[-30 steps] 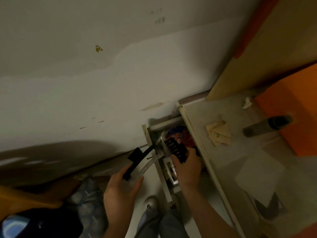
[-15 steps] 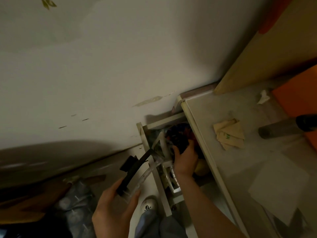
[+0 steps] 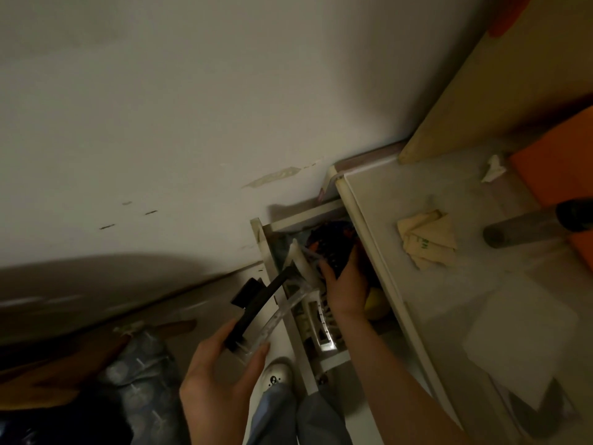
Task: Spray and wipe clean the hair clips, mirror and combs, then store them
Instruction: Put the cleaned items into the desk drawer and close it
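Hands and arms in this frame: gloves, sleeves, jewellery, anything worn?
Nothing worn that shows. The left hand and right hand are bare, with no gloves and no rings visible. The right forearm is bare along all of its visible length, with no sleeve, watch or band. The dim light hides finer detail.

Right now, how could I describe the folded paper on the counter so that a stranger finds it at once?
Start at the pale counter top on the right, above the open drawer. Near its front edge, left of the dark cylinder lying on its side, lies the folded paper. It is tan with a small green mark, unlike the small white crumpled scrap farther back.
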Demonstrator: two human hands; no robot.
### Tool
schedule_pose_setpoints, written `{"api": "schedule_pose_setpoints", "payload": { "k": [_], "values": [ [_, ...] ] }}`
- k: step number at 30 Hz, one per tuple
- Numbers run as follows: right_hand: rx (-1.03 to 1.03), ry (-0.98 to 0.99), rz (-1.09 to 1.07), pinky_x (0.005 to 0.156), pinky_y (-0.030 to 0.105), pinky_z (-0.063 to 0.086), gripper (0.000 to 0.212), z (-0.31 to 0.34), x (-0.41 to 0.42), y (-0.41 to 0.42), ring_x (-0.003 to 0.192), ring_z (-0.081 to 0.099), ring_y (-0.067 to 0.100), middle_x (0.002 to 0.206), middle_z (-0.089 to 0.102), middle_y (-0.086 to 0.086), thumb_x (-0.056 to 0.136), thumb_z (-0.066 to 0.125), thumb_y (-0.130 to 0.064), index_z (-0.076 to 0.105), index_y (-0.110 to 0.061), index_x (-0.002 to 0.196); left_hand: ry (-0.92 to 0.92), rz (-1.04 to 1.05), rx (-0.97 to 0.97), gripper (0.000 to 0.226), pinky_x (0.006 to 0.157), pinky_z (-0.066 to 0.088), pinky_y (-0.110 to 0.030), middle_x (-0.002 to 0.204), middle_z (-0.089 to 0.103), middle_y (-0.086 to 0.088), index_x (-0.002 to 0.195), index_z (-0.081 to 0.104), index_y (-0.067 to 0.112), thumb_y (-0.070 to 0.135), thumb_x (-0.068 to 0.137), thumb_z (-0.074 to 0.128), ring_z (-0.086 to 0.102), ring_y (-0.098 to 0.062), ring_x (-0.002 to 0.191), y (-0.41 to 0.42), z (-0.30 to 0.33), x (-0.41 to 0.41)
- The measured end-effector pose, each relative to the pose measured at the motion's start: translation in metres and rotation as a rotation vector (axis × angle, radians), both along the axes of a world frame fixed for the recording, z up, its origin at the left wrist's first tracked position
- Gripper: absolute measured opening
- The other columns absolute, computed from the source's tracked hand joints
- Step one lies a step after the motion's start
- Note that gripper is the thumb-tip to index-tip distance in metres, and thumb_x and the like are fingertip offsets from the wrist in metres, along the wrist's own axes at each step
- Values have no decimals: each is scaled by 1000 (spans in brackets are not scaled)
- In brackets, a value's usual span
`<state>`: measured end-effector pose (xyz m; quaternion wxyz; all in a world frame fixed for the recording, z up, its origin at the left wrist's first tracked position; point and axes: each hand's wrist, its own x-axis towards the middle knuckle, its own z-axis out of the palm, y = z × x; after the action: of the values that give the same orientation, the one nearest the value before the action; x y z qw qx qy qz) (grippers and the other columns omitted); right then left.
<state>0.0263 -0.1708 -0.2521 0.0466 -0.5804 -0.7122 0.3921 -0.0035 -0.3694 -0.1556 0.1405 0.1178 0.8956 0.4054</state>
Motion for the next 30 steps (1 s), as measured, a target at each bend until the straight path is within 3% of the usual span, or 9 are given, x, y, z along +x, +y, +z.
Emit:
{"api": "schedule_pose_setpoints", "payload": {
  "k": [3,5,7,13,16,19,25,28,30],
  "values": [
    [-4,47,68,114,42,30,78,21,5,-11,143,23,25,156,22,9,91,56,-38,11,-19,151,33,-35,-38,55,82,36,-12,95,61,10,110,67,18,17,59,87,58,-4,89,-2,6,-2],
    [-49,143,98,112,28,30,71,45,11,-18,141,26,19,155,25,7,92,55,-32,17,-19,150,31,-44,-38,55,81,34,-9,95,59,15,110,67,19,18,59,87,56,3,88,-3,12,-4],
    [-136,248,105,99,11,31,66,71,17,-24,135,32,9,153,29,2,93,53,-29,20,-21,149,27,-54,-43,55,78,33,-5,94,56,22,111,67,23,21,61,87,52,11,88,-5,16,-7],
    [-348,467,184,81,-1,40,52,132,34,-23,110,45,-15,137,46,-11,89,51,-38,31,-39,137,43,-221,-51,58,78,39,0,96,59,17,111,65,25,22,58,88,56,8,89,-8,30,-18],
    [-423,450,316,84,-1,39,56,157,40,-14,124,43,-4,136,44,-17,78,60,-41,32,-49,126,39,-318,-16,58,81,36,4,98,59,21,111,62,32,32,59,88,53,14,96,-5,40,-24],
    [-397,358,469,83,-5,35,64,174,44,-5,126,39,-1,138,44,-16,82,70,-30,35,-46,132,20,-433,36,51,83,42,-4,100,60,23,111,63,36,47,63,76,57,9,95,3,52,-28],
    [-241,255,598,106,23,39,63,184,49,-1,121,48,2,133,54,-12,80,73,-28,45,-35,137,6,-671,38,50,89,46,-17,113,54,30,116,61,40,44,68,75,56,7,102,21,66,-37],
    [-211,236,610,99,10,38,60,184,55,1,117,48,-2,126,53,-17,81,72,-27,47,-35,135,-20,-742,66,57,91,47,-19,113,53,28,117,57,46,29,69,82,54,6,105,26,69,-43],
    [-181,220,610,100,17,41,59,179,60,3,117,51,4,127,55,-10,80,72,-33,48,-39,133,-28,-792,87,59,91,46,-16,114,54,26,117,56,48,25,69,82,54,6,106,29,71,-46]
  ]
}}
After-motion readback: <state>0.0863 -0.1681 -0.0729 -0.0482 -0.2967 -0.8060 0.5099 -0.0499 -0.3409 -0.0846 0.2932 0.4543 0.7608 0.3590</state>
